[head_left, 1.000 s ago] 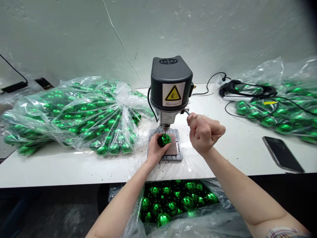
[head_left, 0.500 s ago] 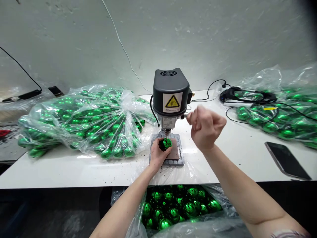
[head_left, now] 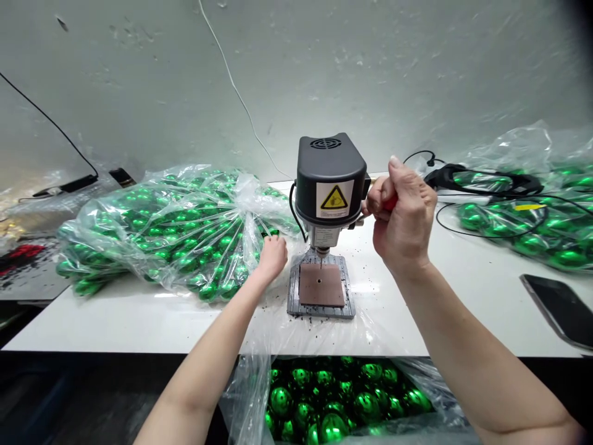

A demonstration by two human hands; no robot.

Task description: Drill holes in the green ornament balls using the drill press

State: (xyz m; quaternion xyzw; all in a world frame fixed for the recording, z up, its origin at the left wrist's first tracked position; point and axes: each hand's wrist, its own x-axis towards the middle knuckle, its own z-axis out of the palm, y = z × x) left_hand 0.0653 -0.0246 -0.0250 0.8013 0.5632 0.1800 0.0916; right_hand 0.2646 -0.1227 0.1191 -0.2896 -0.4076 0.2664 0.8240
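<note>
The right hand [head_left: 403, 216] is closed on the red knob [head_left: 390, 201] of the drill's lever, thumb up. The left hand [head_left: 273, 254] is at the tied neck of the left bag [head_left: 139, 228], fingers curled in; whether they grip a green ball cannot be told.

The drill [head_left: 332, 173] stands between the hands, its bit [head_left: 321, 262] above the block [head_left: 322, 293] and the block's hole [head_left: 319, 281]. A light hold on the knob, with the bit up, seems best while the left hand is away; a round ball would want centring over the hole and fingers low on its sides.

Loose plastic lies in front of the base [head_left: 348, 310] and could snag a wrist. More balls [head_left: 333, 426] fill the bag below the surface [head_left: 139, 321]. To the right, black straps [head_left: 451, 178] lie on another bag, and a phone [head_left: 560, 309] near the edge.
</note>
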